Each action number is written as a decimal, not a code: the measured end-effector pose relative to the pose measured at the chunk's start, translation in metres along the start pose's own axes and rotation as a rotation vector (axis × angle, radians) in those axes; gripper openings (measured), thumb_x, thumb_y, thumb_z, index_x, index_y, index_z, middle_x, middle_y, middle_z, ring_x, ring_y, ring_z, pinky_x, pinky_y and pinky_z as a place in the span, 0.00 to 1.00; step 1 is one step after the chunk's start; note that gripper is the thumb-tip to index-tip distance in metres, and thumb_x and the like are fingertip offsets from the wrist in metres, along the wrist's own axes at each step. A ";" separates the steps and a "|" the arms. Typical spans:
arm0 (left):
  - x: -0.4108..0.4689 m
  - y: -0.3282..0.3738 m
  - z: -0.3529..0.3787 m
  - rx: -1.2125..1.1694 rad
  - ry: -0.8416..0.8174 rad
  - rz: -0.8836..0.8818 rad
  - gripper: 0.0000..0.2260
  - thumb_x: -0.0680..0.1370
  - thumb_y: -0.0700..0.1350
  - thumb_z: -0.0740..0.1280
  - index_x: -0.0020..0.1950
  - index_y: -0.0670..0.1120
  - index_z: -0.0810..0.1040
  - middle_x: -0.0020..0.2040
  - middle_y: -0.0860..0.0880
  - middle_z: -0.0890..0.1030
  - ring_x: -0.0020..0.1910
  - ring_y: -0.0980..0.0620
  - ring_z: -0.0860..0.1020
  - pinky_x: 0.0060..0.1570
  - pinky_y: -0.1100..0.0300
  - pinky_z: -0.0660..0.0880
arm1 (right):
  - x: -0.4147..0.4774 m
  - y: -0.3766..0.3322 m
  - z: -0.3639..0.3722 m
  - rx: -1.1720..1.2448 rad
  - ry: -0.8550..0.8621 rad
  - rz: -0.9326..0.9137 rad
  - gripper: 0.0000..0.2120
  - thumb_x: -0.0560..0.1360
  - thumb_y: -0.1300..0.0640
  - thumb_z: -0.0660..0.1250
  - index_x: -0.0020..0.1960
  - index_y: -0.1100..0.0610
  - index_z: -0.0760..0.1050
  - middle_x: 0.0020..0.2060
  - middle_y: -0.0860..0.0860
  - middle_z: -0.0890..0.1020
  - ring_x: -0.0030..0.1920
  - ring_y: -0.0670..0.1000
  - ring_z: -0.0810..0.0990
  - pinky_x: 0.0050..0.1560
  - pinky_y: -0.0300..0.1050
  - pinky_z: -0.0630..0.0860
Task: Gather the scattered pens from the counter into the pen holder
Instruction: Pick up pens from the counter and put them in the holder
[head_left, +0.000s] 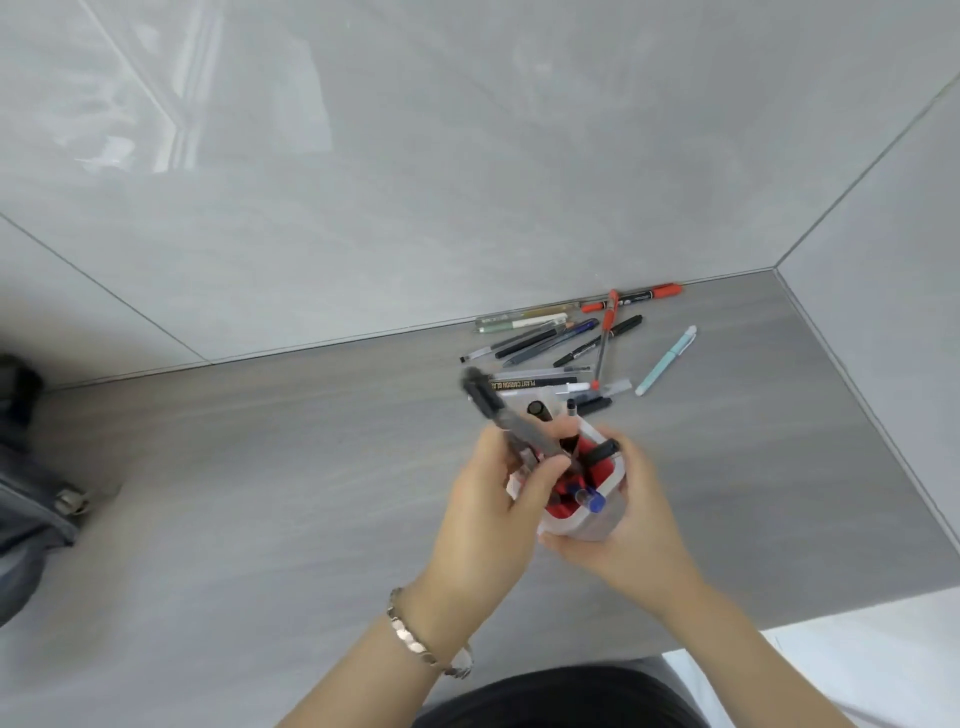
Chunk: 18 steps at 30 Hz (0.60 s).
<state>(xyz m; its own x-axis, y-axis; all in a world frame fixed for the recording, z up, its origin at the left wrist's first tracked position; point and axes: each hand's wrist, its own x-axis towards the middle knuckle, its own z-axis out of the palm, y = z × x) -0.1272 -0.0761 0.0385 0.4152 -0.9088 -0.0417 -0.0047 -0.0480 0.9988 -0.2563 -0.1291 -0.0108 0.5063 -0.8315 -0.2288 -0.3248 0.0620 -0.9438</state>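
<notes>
Already crowded, the pen holder – gripped by the right hand – could jam the dark pens the left hand clamps, spilling them onto the counter.

A black-and-white pen on the counter reads "PLANT CARBON BLA…", partly cut off; nothing else legible.

The wall tiles at twelve o'clock look glossy and reflective. The counter is matt grey with a faint streaked grain. The pen holder looks like translucent plastic, red inside. The bracelet, at six o'clock, is shiny metal.
</notes>
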 end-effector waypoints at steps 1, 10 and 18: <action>0.000 -0.003 0.001 0.130 -0.012 0.019 0.19 0.75 0.35 0.65 0.48 0.63 0.72 0.48 0.63 0.82 0.53 0.62 0.78 0.52 0.68 0.74 | -0.001 0.002 0.002 0.007 -0.003 -0.005 0.41 0.58 0.67 0.79 0.63 0.48 0.64 0.61 0.51 0.73 0.57 0.41 0.78 0.59 0.39 0.76; 0.002 0.006 0.004 0.018 -0.006 0.278 0.29 0.75 0.35 0.64 0.61 0.68 0.63 0.45 0.51 0.80 0.51 0.52 0.81 0.52 0.58 0.78 | -0.014 0.001 0.002 -0.004 0.003 0.007 0.42 0.58 0.62 0.80 0.66 0.50 0.62 0.61 0.49 0.71 0.59 0.36 0.74 0.54 0.28 0.74; 0.008 -0.012 -0.020 0.342 -0.046 0.378 0.24 0.73 0.45 0.64 0.66 0.63 0.63 0.50 0.69 0.77 0.54 0.63 0.78 0.55 0.66 0.75 | -0.018 0.000 0.002 -0.036 -0.006 -0.005 0.42 0.58 0.57 0.81 0.65 0.46 0.62 0.61 0.46 0.72 0.60 0.41 0.74 0.59 0.37 0.76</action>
<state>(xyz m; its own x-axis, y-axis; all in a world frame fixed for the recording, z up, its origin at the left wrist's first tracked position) -0.1056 -0.0744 0.0267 0.2863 -0.9058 0.3122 -0.4478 0.1615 0.8794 -0.2641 -0.1134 -0.0071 0.5131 -0.8281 -0.2257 -0.3503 0.0380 -0.9359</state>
